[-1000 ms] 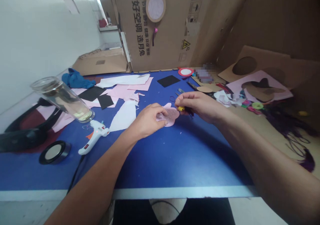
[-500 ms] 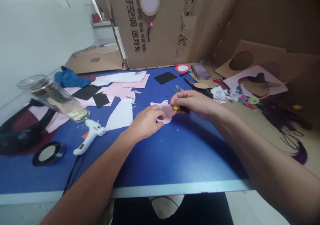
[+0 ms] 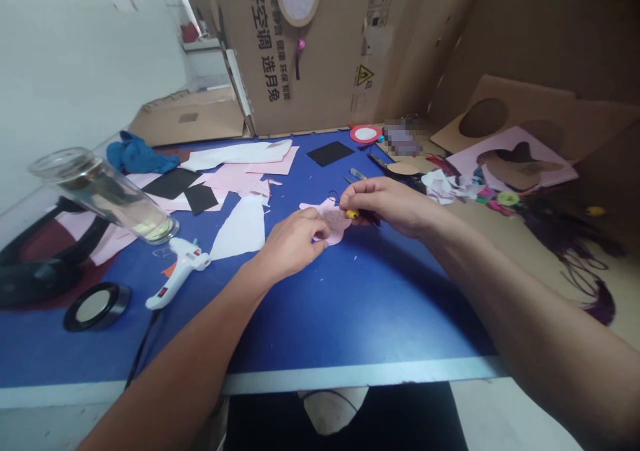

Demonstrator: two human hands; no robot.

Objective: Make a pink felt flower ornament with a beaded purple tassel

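A pink cut-out [image 3: 334,224] is being pinched by the left hand [image 3: 293,241] and a yellow bead [image 3: 353,214], apparently unattached, by the right hand [image 3: 393,204].

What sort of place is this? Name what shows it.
Probably a makeshift craft workbench: a white hot glue gun and cut pink and black sheets lie on the blue tabletop, large brown cardboard boxes stand behind, and the left hand holds a small pink cut-out, the right hand a yellow bead.
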